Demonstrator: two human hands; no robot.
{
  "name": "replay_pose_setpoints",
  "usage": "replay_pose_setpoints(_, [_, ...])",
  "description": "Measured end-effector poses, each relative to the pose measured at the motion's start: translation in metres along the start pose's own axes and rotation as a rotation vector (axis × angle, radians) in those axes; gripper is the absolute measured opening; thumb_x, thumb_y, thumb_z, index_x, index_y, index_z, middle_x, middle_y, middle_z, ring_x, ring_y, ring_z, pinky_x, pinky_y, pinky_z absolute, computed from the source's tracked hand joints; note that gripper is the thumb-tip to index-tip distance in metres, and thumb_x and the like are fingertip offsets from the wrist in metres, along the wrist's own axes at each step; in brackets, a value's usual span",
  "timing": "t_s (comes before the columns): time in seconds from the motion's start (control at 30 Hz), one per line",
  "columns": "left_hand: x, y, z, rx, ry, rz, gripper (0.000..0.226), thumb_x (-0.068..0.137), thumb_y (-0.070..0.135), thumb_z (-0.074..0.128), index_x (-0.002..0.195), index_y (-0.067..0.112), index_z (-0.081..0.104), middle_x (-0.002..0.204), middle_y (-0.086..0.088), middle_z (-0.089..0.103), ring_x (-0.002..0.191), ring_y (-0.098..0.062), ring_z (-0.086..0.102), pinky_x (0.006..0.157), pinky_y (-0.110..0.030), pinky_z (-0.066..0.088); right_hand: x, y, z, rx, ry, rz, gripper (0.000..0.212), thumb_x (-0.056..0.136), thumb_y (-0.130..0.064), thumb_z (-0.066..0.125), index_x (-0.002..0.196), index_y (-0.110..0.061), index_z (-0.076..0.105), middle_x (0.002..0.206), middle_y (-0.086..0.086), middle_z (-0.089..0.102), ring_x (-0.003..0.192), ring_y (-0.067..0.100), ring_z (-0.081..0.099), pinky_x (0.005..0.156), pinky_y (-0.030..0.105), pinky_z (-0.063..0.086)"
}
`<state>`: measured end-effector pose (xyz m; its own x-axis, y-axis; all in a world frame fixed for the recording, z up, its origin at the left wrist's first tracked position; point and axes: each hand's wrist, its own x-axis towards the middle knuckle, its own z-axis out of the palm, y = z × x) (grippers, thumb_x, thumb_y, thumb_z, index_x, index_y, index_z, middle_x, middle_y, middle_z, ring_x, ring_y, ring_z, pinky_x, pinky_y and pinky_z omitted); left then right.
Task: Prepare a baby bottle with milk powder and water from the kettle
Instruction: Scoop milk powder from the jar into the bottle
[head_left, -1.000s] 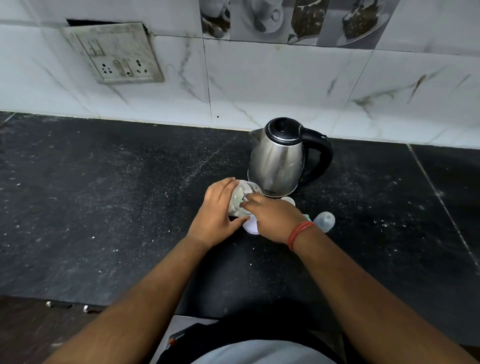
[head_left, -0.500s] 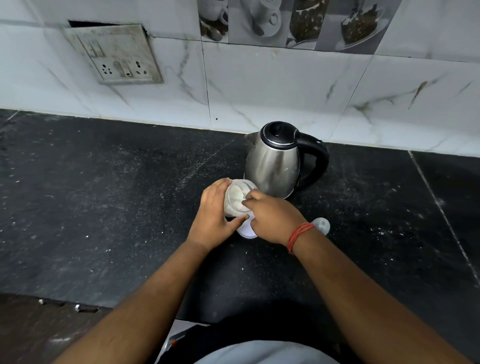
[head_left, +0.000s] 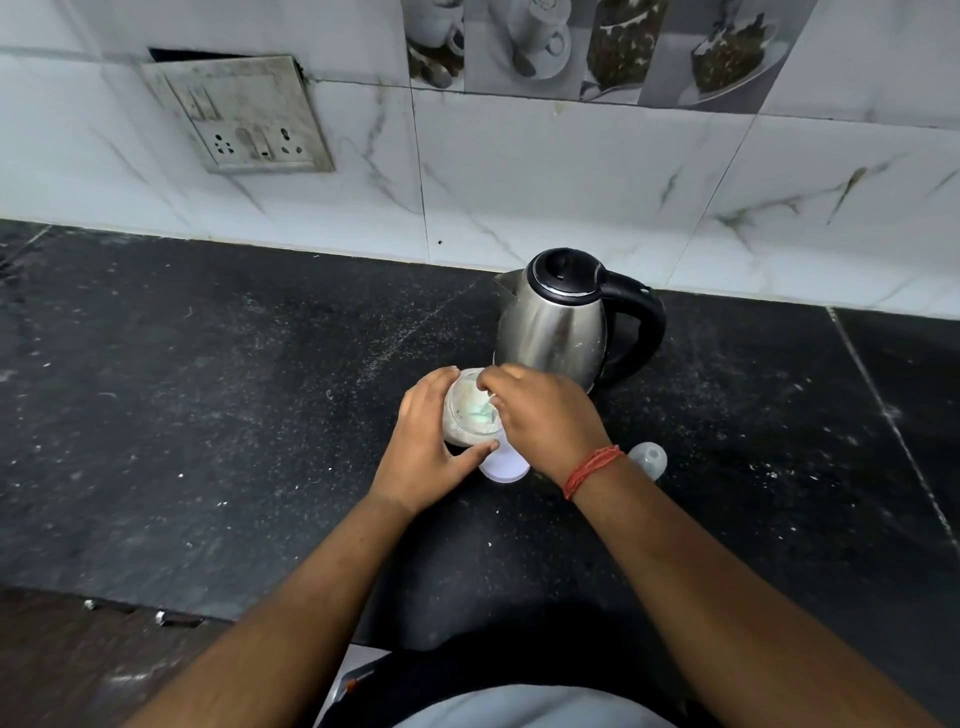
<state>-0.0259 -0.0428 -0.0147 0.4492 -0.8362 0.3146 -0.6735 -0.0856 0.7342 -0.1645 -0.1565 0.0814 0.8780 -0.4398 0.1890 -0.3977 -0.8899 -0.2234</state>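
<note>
My left hand (head_left: 423, 454) grips a clear jar of white milk powder (head_left: 462, 415) standing on the black counter just in front of the kettle. My right hand (head_left: 545, 421) reaches over the jar's open mouth, and its fingertips pinch the handle of a pale green scoop (head_left: 483, 413) that dips into the powder. The steel kettle (head_left: 556, 322) with a black lid and handle stands upright behind the hands. A clear baby-bottle piece (head_left: 648, 460) lies on the counter to the right of my right wrist, partly hidden by it.
A white round lid (head_left: 503, 466) lies flat under my right hand, beside the jar. The black stone counter (head_left: 208, 415) stretches left and right, dusted with white specks. A tiled wall with a socket plate (head_left: 244, 117) backs it.
My right hand's fingers have moved further over the jar's mouth, and the green scoop now shows inside the powder. My left hand keeps its hold on the jar.
</note>
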Motion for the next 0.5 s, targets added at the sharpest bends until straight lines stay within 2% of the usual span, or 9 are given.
replay_pose_setpoints(0.13, [-0.001,-0.0012,0.0,0.003,-0.008,0.026,0.092,0.075,0.041,0.092,0.15,0.015,0.044,0.153,0.005,0.044,0.143,-0.015,0.039,0.117,-0.013,0.024,0.0002,-0.0004,0.0025,-0.07,0.037,-0.009,0.027,0.074,-0.018,0.082,0.095,-0.02,0.064,0.079,-0.002,0.067,0.065,0.027,0.064,0.053,0.028,0.031])
replay_pose_setpoints(0.23, [-0.002,0.0,0.0,0.006,-0.009,0.045,0.092,0.076,0.046,0.088,0.15,0.018,0.041,0.154,0.006,0.043,0.143,-0.013,0.038,0.116,-0.009,0.021,0.0013,-0.0002,0.0048,-0.132,0.063,-0.002,0.017,0.079,-0.016,0.078,0.087,-0.02,0.064,0.071,-0.003,0.067,0.06,0.025,0.063,0.051,0.026,0.027])
replay_pose_setpoints(0.33, [-0.002,0.0007,-0.0004,0.015,-0.009,0.066,0.093,0.077,0.053,0.083,0.151,0.018,0.04,0.154,0.008,0.042,0.143,-0.011,0.037,0.116,-0.01,0.02,0.0037,0.0011,0.0074,-0.155,0.081,0.011,0.012,0.083,-0.014,0.074,0.086,-0.02,0.064,0.069,-0.002,0.067,0.058,0.025,0.063,0.05,0.027,0.026])
replay_pose_setpoints(0.43, [-0.0016,0.0011,-0.0008,0.021,0.005,0.075,0.092,0.077,0.053,0.082,0.151,0.021,0.038,0.153,0.016,0.038,0.143,0.002,0.03,0.116,-0.01,0.02,0.0031,0.0008,0.0089,-0.161,0.036,-0.009,0.012,0.084,-0.019,0.074,0.092,-0.021,0.065,0.074,0.0,0.07,0.065,0.027,0.065,0.052,0.029,0.032])
replay_pose_setpoints(0.5, [-0.0017,0.0013,-0.0012,0.028,0.016,0.088,0.091,0.077,0.052,0.082,0.151,0.023,0.037,0.153,0.015,0.038,0.143,0.006,0.027,0.116,-0.011,0.02,0.0028,-0.0001,0.0093,-0.171,0.012,-0.027,0.014,0.084,-0.021,0.075,0.094,-0.021,0.066,0.076,0.001,0.07,0.067,0.029,0.066,0.053,0.03,0.033])
